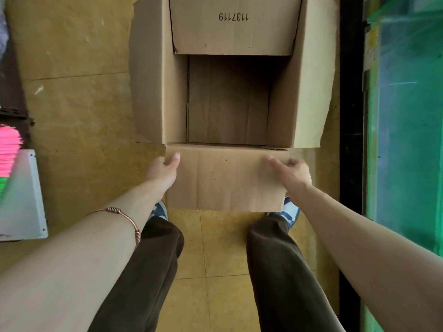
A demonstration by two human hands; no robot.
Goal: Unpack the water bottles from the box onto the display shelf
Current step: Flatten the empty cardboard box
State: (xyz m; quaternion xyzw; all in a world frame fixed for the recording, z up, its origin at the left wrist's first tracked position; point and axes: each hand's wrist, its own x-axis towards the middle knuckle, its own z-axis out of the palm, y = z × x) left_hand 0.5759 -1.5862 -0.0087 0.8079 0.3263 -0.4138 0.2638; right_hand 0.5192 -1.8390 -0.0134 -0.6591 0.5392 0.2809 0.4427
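Head camera, looking straight down: a person stands over an open cardboard box [227,99] on a yellow tiled floor [79,97]. The box fills the upper middle of the frame, and its inside looks empty; no water bottles show anywhere, and no display shelf can be made out for certain.

The near flap [225,178] lies folded outward toward the person, in the middle of the frame. The left hand [163,170] grips the flap's left edge, thumb on top and fingers curled underneath. The right hand [291,170] grips the flap's right corner, fingers curled over it, slightly blurred.

The step appears to be handling the emptied box. To do it well, both hands should hold evenly at matching corners so the flap does not tear or twist.

Dark trousers and blue shoes show below the flap. A green panel [405,116] runs down the right edge.
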